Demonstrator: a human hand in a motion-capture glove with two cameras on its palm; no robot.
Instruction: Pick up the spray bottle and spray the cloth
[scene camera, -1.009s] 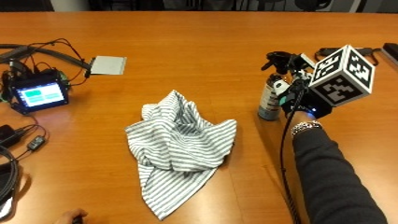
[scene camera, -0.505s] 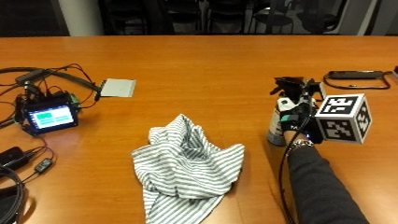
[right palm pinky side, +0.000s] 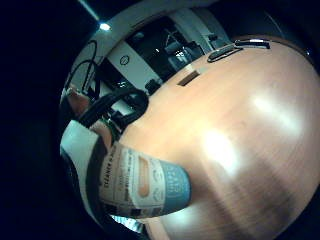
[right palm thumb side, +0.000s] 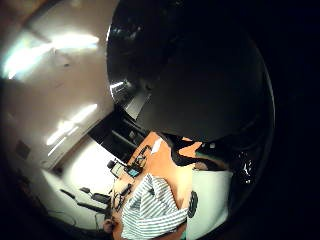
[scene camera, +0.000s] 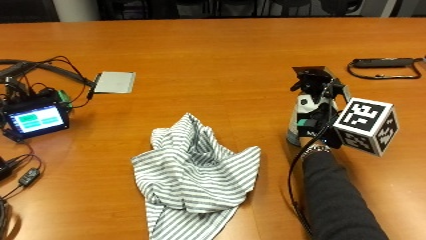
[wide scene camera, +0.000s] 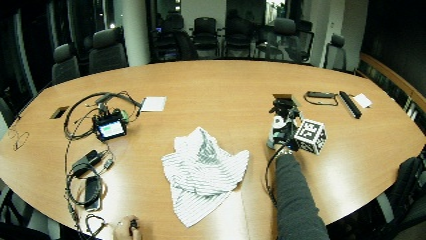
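A white spray bottle (scene camera: 301, 106) with a black trigger head stands upright on the wooden table (scene camera: 213, 55), to the right of the cloth. My gloved right hand (scene camera: 318, 126) is wrapped around its body from behind. The striped grey-and-white cloth (scene camera: 192, 175) lies crumpled about a hand's width to the left of the bottle. In the little finger side palm view the bottle's printed label (right palm pinky side: 142, 182) fills the space near my palm, its teal base close to the table (right palm pinky side: 240, 140). The thumb side palm view shows the cloth (right palm thumb side: 150, 210) beyond the white bottle (right palm thumb side: 212, 197).
A small screen device (scene camera: 34, 118) with tangled cables sits at the left edge. A grey pad (scene camera: 114, 82) lies beside it. A black strap (scene camera: 385, 67) lies at the far right. Bare wood stretches between cloth and far edge.
The outside camera has shifted. My hand stays wrapped around the bottle in the same spot beside the cloth.
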